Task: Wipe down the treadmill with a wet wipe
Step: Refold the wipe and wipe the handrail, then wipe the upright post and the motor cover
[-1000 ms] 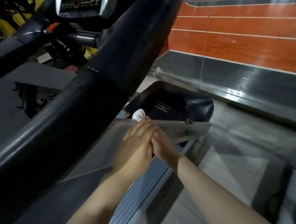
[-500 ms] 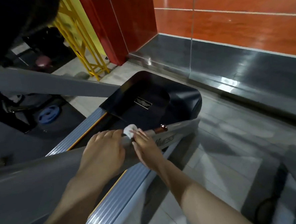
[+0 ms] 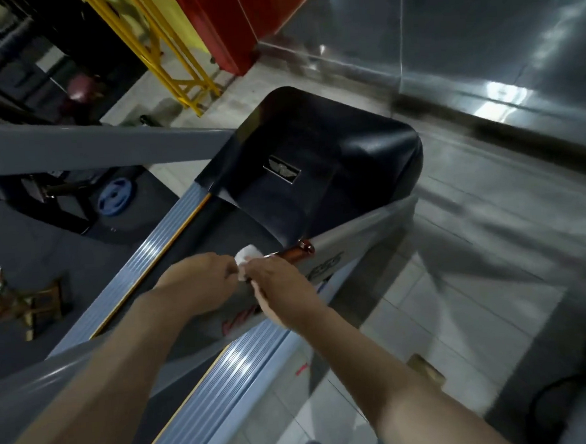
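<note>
On the grey side rail [image 3: 347, 242] of the treadmill, both hands meet: the left hand [image 3: 199, 282] and right hand [image 3: 282, 287] each pinch the white wet wipe [image 3: 245, 259] between them, just short of the black motor cover [image 3: 333, 171] beyond

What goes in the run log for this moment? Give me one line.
stage: wiping grey side rail | left hand: pinching wet wipe | right hand: gripping wipe on rail | motor cover: untouched
</note>
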Motion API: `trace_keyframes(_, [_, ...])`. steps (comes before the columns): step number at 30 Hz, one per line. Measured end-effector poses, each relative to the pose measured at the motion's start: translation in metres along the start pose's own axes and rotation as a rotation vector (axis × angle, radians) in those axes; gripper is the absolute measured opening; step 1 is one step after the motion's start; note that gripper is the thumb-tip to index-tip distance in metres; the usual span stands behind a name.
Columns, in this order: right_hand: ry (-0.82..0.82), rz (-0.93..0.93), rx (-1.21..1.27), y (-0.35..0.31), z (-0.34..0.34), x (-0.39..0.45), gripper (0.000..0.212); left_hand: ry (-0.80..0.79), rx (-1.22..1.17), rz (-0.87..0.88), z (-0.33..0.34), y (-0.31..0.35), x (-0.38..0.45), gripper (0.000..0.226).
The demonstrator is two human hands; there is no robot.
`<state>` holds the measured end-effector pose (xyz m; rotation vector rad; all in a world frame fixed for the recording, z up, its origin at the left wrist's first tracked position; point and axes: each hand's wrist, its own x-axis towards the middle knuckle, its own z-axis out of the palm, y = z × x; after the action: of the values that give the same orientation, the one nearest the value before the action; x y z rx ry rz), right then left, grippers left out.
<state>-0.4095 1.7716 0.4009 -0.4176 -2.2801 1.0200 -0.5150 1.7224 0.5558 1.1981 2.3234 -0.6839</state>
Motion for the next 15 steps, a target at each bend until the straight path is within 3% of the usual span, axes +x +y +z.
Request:
trace_keyframes(3, [0.067, -0.02, -0.031, 0.023, -0.017, -0.002, 0.031, -0.117, -0.029, -0.018, -0.011, -0.009, 0.041, 0.023])
trace_keyframes(7, [0.281, 0.433, 0.025, 0.079, -0.035, -0.009, 0.035, -0.366, -0.079, 0.019, 0.006, -0.009, 0.099, 0.022])
trace_keyframes(11, [0.034, 0.479, 0.382, 0.097, -0.018, -0.015, 0.037, -0.533, -0.346, 0.018, 0.04, -0.004, 0.143, 0.018])
trace_keyframes(15, [0.042, 0.409, 0.442, 0.131, -0.01, -0.017, 0.033, -0.691, -0.462, 0.07, 0.056, -0.007, 0.19, 0.014])
